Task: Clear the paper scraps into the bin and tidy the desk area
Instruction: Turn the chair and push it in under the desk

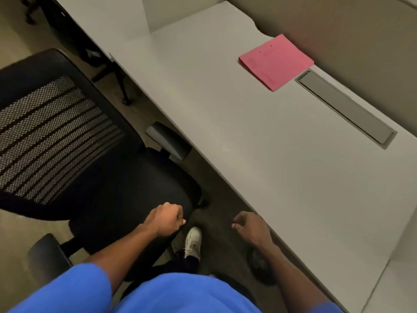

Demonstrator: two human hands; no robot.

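Observation:
A white desk (pixel 259 141) runs diagonally from the upper left to the lower right. A pink folder (pixel 276 62) lies flat on it near the back wall. No paper scraps and no bin show in this view. My left hand (pixel 168 220) is a closed fist over the front edge of a black office chair seat (pixel 126 188), holding nothing that I can see. My right hand (pixel 251 225) hangs just off the desk's front edge with its fingers loosely curled and apart, empty.
The black mesh-backed chair (pixel 52 134) stands left of the desk, one armrest (pixel 168 141) tucked at the desk edge, another armrest (pixel 46 256) at lower left. A grey cable tray lid (pixel 345 109) is set into the desktop. My white shoe (pixel 193 243) is on the floor.

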